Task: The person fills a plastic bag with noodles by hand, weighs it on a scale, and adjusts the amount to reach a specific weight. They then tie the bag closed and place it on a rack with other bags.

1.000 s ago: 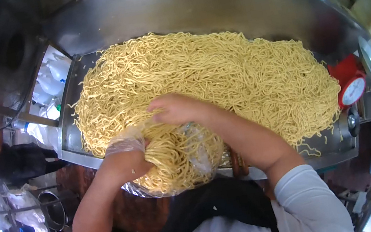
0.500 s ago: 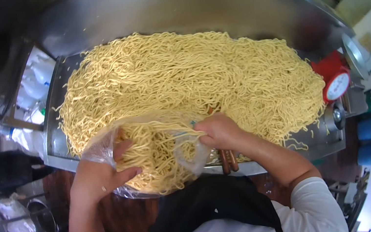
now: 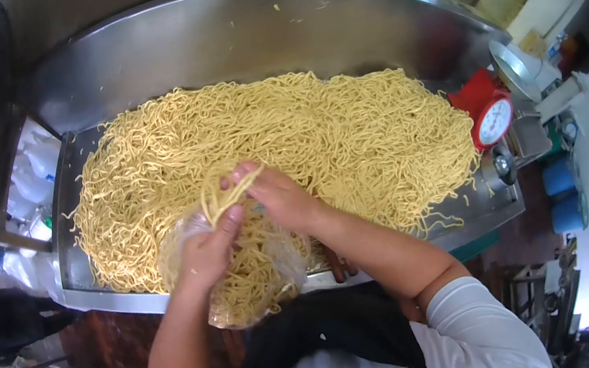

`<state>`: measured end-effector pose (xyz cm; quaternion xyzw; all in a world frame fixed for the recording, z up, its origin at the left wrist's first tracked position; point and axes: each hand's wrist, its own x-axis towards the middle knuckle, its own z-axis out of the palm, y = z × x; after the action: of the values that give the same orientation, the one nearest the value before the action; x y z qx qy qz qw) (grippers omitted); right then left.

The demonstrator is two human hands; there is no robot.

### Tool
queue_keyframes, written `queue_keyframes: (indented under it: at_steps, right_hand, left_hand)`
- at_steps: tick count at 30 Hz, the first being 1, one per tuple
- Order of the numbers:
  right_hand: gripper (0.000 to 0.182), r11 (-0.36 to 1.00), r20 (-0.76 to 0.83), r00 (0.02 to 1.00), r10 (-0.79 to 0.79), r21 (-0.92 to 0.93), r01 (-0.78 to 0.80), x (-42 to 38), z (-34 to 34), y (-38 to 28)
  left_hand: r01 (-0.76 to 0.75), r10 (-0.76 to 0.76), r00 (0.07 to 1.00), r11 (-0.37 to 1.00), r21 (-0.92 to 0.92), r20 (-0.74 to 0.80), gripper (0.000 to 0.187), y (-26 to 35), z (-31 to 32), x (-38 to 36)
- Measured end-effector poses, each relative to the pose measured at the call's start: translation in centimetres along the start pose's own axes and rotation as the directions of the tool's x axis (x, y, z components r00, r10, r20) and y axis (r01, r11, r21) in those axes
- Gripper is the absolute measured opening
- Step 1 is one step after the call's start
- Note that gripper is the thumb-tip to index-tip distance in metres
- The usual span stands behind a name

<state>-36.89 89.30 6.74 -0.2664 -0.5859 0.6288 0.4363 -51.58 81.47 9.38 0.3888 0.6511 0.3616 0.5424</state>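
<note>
While the right hand [image 3: 280,201] pinches loose strands [image 3: 216,202], fingers nearly closed, the left [image 3: 207,258] half-curls at the bag [image 3: 289,262], hold unclear. Best keep bag mouth wide, strands centred over it; noodle heap [image 3: 348,127] lies just beyond, on the tray [image 3: 115,304].

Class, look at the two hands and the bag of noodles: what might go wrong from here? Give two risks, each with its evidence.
Strands could fall outside the bag, since the right hand and left hand have some loose above its opening.

The bag might slip or spill, as it hangs at the front edge of the tray, full of noodles.
</note>
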Motion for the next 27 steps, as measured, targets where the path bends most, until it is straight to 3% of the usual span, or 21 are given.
queue_keyframes:
  at_steps: [2, 3, 4, 6, 8, 9, 10, 12, 13, 14, 16, 20, 22, 23, 25, 27]
  right_hand:
    - [0.032, 0.921, 0.175, 0.906, 0.385, -0.141, -0.363, -0.6, -0.4, 1.2]
    - [0.046, 0.889, 0.149, 0.896, 0.418, -0.272, -0.369, -1.5, -0.6, 1.1]
    - [0.046, 0.887, 0.165, 0.889, 0.426, -0.270, -0.375, -1.7, -1.4, 0.8]
    - [0.054, 0.712, 0.175, 0.835, 0.522, -0.628, -0.314, -1.4, -3.5, -0.5]
    - [0.053, 0.658, 0.080, 0.877, 0.474, -0.695, -0.292, -1.2, -6.6, -0.4]
    - [0.048, 0.645, -0.043, 0.861, 0.507, -0.643, -0.412, -0.8, -7.7, -1.0]
    - [0.044, 0.627, -0.164, 0.825, 0.540, -0.576, -0.525, -0.5, -8.6, -1.5]
    - [0.040, 0.607, -0.064, 0.824, 0.562, -0.645, -0.464, -0.1, -10.9, -1.7]
    - [0.036, 0.588, 0.033, 0.812, 0.583, -0.706, -0.394, 0.0, -11.5, -1.5]
    - [0.036, 0.589, 0.037, 0.811, 0.584, -0.707, -0.391, 0.2, -11.0, -1.9]
    - [0.028, 0.586, 0.276, 0.776, 0.567, -0.797, -0.145, 0.8, -8.6, -3.2]
    - [0.023, 0.601, 0.351, 0.802, 0.483, -0.799, -0.012, 1.6, -4.4, -2.9]
    - [0.016, 0.480, 0.230, 0.886, 0.403, -0.877, 0.010, 3.1, -5.5, -0.7]
    - [0.016, 0.473, 0.225, 0.888, 0.400, -0.881, 0.010, 4.0, -6.7, 0.4]
    - [0.020, 0.421, -0.098, 0.988, 0.122, -0.896, -0.141, 6.2, -11.1, 3.1]
    - [0.022, 0.618, -0.410, 0.908, -0.086, -0.737, -0.274, 9.4, -17.6, 6.3]
  left_hand:
    - [-0.413, 0.410, 0.910, 0.907, -0.077, -0.058, 0.034, 0.4, -1.7, -0.1]
    - [-0.405, 0.400, 0.914, 0.911, -0.077, -0.071, 0.034, 0.7, -3.0, -0.4]
    - [-0.354, 0.354, 0.935, 0.935, 0.001, -0.012, 0.035, 0.8, -4.6, -0.8]
    - [-0.291, 0.290, 0.957, 0.953, 0.082, 0.030, 0.036, 0.8, -7.0, -1.9]
    - [-0.447, 0.316, 0.889, 0.751, 0.486, 0.331, 0.038, 0.5, -8.7, -2.6]
    - [-0.329, 0.080, 0.918, 0.699, 0.635, 0.389, 0.036, -0.6, -9.6, -2.1]
    - [-0.323, 0.077, 0.920, 0.702, 0.634, 0.384, 0.036, -1.7, -10.4, -2.2]
    - [-0.318, 0.166, 0.948, 0.433, 0.844, 0.272, 0.034, -2.1, -10.6, -3.1]
    - [-0.242, 0.068, 0.969, 0.442, 0.864, 0.236, 0.036, -1.4, -10.6, -3.4]
    - [-0.238, 0.068, 0.970, 0.444, 0.864, 0.232, 0.036, -2.0, -10.7, -3.3]
    - [-0.295, 0.281, 0.942, 0.433, 0.852, 0.183, 0.035, -3.6, -11.2, -2.8]
    - [-0.238, 0.255, 0.956, 0.377, 0.895, 0.147, 0.033, -1.8, -10.5, -2.5]
    - [-0.222, 0.275, 0.956, 0.445, 0.868, 0.104, 0.032, -2.3, -10.6, -2.8]
    - [-0.156, 0.201, 0.977, 0.465, 0.871, 0.067, 0.035, -2.3, -10.3, -2.8]
    - [-0.171, 0.252, 0.966, 0.494, 0.852, 0.047, 0.036, -3.2, -9.8, -3.0]
    - [-0.189, 0.305, 0.952, 0.518, 0.834, 0.026, 0.038, -5.0, -9.3, -2.9]
